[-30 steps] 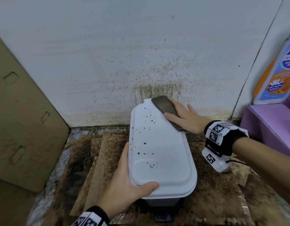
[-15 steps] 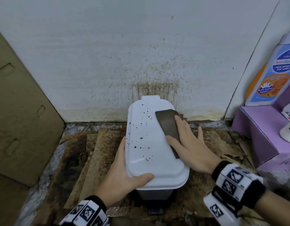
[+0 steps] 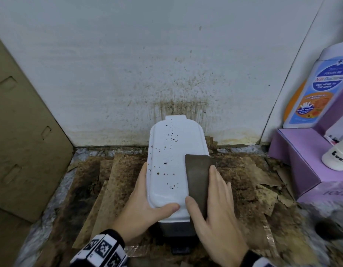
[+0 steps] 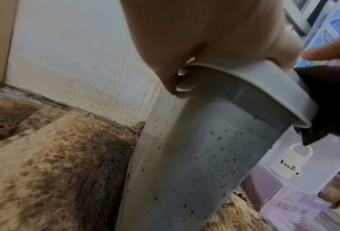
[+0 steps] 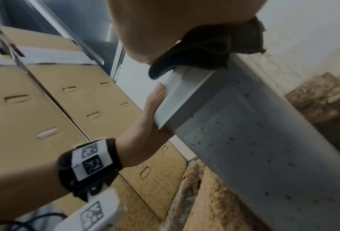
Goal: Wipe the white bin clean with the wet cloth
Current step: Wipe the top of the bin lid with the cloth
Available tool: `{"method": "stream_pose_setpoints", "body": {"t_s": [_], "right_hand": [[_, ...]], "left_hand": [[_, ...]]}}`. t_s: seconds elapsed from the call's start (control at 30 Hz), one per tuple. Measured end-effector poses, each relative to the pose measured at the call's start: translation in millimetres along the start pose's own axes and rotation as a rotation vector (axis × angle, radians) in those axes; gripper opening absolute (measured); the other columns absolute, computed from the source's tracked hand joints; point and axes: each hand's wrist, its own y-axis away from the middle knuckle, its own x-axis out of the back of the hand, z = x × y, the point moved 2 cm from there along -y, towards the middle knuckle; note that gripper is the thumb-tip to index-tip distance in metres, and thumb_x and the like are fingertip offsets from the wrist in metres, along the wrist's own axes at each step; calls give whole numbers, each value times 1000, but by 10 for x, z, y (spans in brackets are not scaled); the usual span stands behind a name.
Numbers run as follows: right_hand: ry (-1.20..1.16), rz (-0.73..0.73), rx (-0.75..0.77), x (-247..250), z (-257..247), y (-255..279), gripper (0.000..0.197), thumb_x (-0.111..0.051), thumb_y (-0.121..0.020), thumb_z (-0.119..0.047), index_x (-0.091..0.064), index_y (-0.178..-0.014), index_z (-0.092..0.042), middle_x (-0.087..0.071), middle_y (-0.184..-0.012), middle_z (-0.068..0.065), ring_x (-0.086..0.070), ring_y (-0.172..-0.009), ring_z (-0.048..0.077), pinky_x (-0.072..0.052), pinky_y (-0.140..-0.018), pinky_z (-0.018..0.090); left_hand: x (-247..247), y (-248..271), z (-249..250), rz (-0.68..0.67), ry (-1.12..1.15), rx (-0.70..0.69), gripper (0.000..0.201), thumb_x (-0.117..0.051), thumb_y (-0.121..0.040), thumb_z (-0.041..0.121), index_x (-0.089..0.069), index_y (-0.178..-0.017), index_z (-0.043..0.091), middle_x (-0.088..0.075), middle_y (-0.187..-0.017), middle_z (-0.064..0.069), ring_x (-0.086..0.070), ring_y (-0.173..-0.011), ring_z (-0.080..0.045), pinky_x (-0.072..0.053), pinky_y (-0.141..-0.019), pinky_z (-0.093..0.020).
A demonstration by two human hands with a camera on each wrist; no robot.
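Observation:
The white bin (image 3: 166, 151) stands against the stained wall, its closed lid dotted with brown spots on the left half. A dark brown cloth (image 3: 196, 170) lies along the lid's right side and hangs over the rim. My right hand (image 3: 211, 199) presses flat on it, fingers straight, thumb on the lid's front. My left hand (image 3: 145, 201) grips the lid's front-left corner, thumb on top, fingers curled under the rim (image 4: 173, 87). The wrist views show the speckled bin wall (image 4: 204, 156) and the cloth (image 5: 204, 46) draped over the lid edge under my palm.
Folded cardboard (image 3: 22, 141) leans at the left. Stained cardboard sheets (image 3: 112, 189) cover the floor around the bin. At the right a purple box (image 3: 301, 157) carries a tall wash bottle (image 3: 319, 93) and a small white bottle (image 3: 338, 157).
My right hand slid the cloth from the lid's back right corner toward the front along the right side. My left hand kept its grip on the front-left corner.

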Motion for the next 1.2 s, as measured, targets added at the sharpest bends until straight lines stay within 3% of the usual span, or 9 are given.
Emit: {"method": "stream_pose_setpoints", "body": {"t_s": [0.1,0.17,0.33,0.5,0.7,0.83,1.03,1.2], "right_hand": [[16,-9,25,30,52,-89,94,-24,-86,-71,10,-159,-24,6,-166,-18,14,-150,-7,17,-121,24],[5,-14,47,62,98,-179,92,-27,-89,-70,8,-160,-25,2,-167,-18,11,-149,-9,14,-123,26],[-56,-158,7,187,157,-430,84,-40,-98,-60,13,-159,-33,11,-165,-23,29,-124,-31,10,-125,28],[-36,-113,47,169,149,-380,83,-36,-99,-63,12,-159,-31,5,-167,-21,20,-138,-23,12,-124,27],[24,8,104,58,110,-11,91,-30,-90,-66,6,-160,-21,-1,-167,-13,10,-152,-4,12,-123,28],[23,3,85,9,94,123,93,-27,-90,-70,14,-159,-23,9,-168,-14,15,-152,0,13,-123,25],[46,-24,80,28,91,-69,91,-23,-93,-69,12,-160,-19,8,-169,-10,14,-152,-1,7,-125,29],[72,-195,8,191,78,-426,78,-26,-103,-56,14,-159,-20,15,-168,-9,12,-152,0,3,-126,29]], "left_hand": [[5,-6,-37,0,12,11,119,-91,-66,51,-10,-152,59,-43,-149,35,-45,-138,6,-44,-111,-29],[6,-7,-40,3,14,12,115,-91,-66,50,-11,-148,65,-44,-146,37,-47,-135,7,-46,-105,-19],[5,3,-1,9,9,8,109,-92,-71,41,-14,-142,68,-45,-141,42,-47,-133,10,-47,-99,-12],[-12,15,27,13,28,10,106,-89,-71,33,-17,-142,63,-47,-135,45,-50,-129,12,-47,-93,-8],[-6,5,1,9,18,0,110,-91,-73,34,-14,-149,58,-47,-141,40,-47,-134,9,-45,-97,-8],[-4,-2,18,1,-2,-26,110,-89,-71,45,-14,-150,59,-44,-147,35,-43,-138,7,-42,-106,-18],[9,-11,17,4,-18,-23,107,-90,-75,37,-16,-147,63,-46,-146,34,-46,-137,6,-43,-110,-29],[14,-3,39,-3,-16,-19,108,-90,-72,47,-15,-147,65,-42,-149,35,-43,-140,5,-41,-116,-41]]}}
